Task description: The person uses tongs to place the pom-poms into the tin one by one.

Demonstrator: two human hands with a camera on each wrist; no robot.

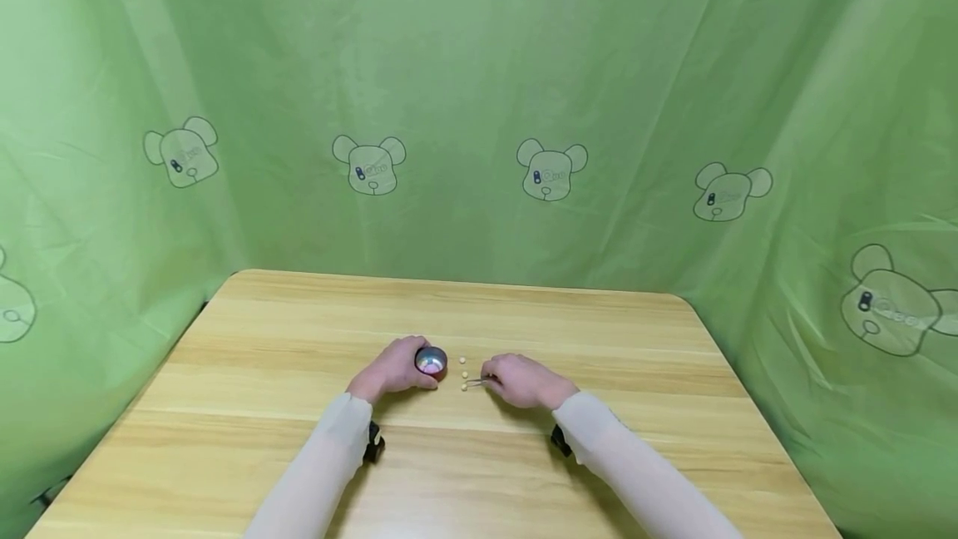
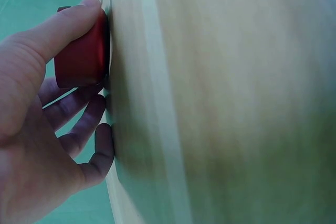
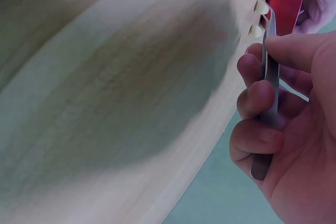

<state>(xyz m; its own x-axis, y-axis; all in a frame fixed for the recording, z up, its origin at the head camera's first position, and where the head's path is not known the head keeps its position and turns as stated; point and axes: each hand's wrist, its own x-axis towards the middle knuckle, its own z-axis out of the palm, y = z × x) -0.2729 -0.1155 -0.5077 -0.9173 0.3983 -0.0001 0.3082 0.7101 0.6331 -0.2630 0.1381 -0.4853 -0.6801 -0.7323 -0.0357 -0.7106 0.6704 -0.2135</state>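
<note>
In the head view my left hand (image 1: 399, 364) grips a small round red cup (image 1: 432, 350) with a shiny metallic inside. From the left wrist camera, the thumb presses one side of the red cup (image 2: 81, 59), which stands at the tabletop, and the fingers curl behind it. My right hand (image 1: 520, 381) pinches a pair of metal tweezers (image 3: 271, 74) between thumb and fingers. Three small pale balls lie in a short row between the hands: a far ball (image 1: 462, 360), a middle ball (image 1: 465, 374) and a near ball (image 1: 464, 388). The tweezers' tips are right at the near ball.
The hands work over a light wood-grain table (image 1: 464, 472) with rounded far corners. Green curtains (image 1: 464, 65) printed with bear heads surround it at the back and sides. A dark wrist camera (image 1: 373, 443) sits under the left sleeve, another camera (image 1: 561, 441) under the right.
</note>
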